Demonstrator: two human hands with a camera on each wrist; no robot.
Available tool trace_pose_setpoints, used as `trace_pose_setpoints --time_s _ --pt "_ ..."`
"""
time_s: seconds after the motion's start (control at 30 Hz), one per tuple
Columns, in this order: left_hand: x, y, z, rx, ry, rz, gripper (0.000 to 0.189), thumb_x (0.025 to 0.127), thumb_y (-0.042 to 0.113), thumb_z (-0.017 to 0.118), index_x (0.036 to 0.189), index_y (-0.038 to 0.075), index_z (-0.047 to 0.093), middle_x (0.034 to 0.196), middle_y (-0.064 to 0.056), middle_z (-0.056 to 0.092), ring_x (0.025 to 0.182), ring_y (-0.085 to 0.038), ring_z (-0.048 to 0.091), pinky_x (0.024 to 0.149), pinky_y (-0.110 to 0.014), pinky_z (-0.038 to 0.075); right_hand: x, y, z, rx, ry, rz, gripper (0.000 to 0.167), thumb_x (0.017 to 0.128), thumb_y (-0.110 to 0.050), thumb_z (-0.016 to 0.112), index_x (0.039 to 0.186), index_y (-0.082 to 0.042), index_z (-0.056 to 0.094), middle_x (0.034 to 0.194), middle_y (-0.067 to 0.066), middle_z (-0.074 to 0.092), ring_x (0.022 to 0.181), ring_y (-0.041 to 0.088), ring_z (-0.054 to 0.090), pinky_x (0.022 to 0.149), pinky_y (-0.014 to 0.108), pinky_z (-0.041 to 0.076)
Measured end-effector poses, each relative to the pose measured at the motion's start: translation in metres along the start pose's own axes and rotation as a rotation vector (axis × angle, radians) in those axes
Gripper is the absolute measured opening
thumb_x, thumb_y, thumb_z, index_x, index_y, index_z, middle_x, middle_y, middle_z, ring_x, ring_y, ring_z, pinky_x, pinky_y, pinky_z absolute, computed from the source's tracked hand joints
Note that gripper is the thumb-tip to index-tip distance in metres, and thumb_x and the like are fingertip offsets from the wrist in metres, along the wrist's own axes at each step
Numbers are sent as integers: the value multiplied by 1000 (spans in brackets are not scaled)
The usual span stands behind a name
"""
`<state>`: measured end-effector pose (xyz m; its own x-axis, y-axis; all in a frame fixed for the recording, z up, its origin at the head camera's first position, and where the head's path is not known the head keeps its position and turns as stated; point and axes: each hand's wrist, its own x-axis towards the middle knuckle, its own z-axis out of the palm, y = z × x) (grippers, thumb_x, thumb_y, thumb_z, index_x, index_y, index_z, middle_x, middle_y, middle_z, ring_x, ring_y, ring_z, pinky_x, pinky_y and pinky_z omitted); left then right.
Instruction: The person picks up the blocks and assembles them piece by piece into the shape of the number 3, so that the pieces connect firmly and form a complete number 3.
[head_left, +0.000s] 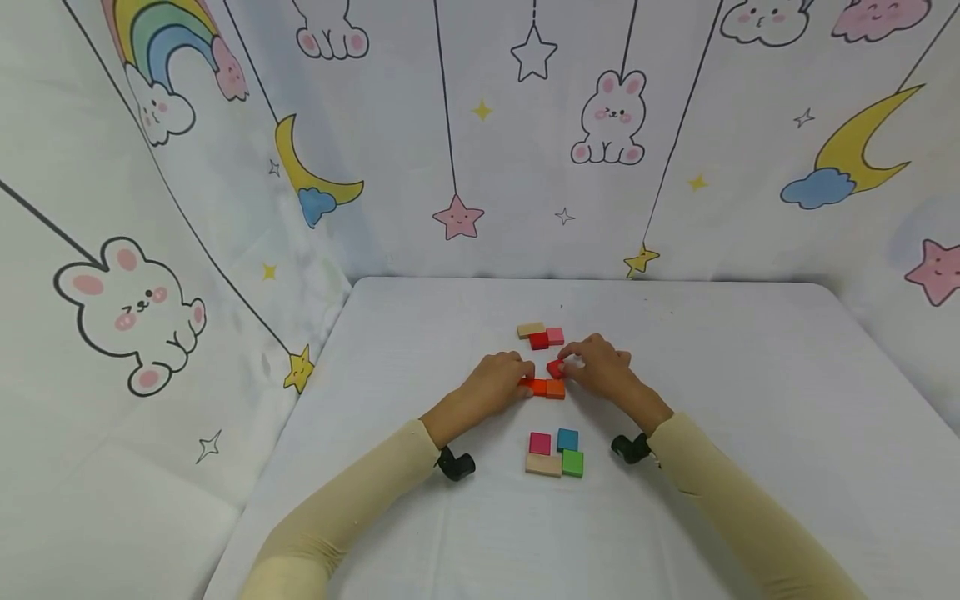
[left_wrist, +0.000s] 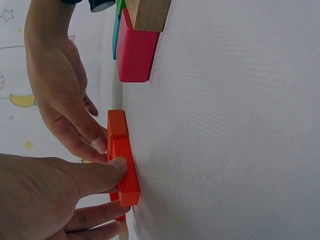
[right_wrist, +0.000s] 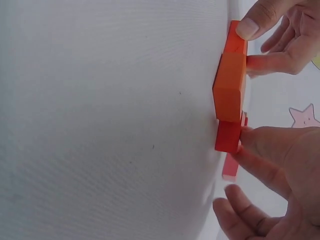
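On the white table, my left hand (head_left: 497, 382) pinches a long red-orange block (left_wrist: 128, 172) between thumb and fingers. An orange block (head_left: 555, 389) lies end to end with it, on its right. My right hand (head_left: 604, 368) pinches a small red block (head_left: 554, 368) between thumb and index finger, just behind the orange block. In the right wrist view this red block (right_wrist: 228, 136) sits close beside the orange block (right_wrist: 228, 87); whether they touch I cannot tell. My right hand's other fingers are spread away from it.
Farther back lie a tan block (head_left: 530, 330), a red block (head_left: 539, 341) and a pink block (head_left: 555, 336), close together. Nearer me is a cluster of a magenta block (head_left: 540, 443), a blue block (head_left: 567, 440), a wooden block (head_left: 543, 465) and a green block (head_left: 573, 463).
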<state>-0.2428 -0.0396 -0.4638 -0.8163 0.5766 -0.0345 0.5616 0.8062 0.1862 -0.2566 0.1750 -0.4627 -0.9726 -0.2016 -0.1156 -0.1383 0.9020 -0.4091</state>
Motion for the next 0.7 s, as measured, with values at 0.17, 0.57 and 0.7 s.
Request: trace_pose_setpoints --time_s 0.17,0.57,0.7 --pt "0 0 0 -2 -2 -7 29 99 30 77 124 17 74 112 -3 72 100 -17 64 92 -33 55 -3 2 -2 21 2 2 27 97 -25 77 121 -13 75 129 24 60 127 41 53 101 76 38" --pt "-1 0 -1 -9 -3 -3 28 99 30 76 124 16 74 110 -3 71 98 -17 63 90 -33 55 -5 4 -5 33 -26 37 27 96 -29 78 116 -12 76 131 25 58 128 41 53 104 77 36" --pt "0 0 0 -10 -4 2 28 99 30 77 123 16 74 109 -3 71 97 -17 63 89 -32 54 -8 3 -6 29 -35 37 28 95 -30 78 116 -11 76 130 25 58 128 41 53 104 76 36"
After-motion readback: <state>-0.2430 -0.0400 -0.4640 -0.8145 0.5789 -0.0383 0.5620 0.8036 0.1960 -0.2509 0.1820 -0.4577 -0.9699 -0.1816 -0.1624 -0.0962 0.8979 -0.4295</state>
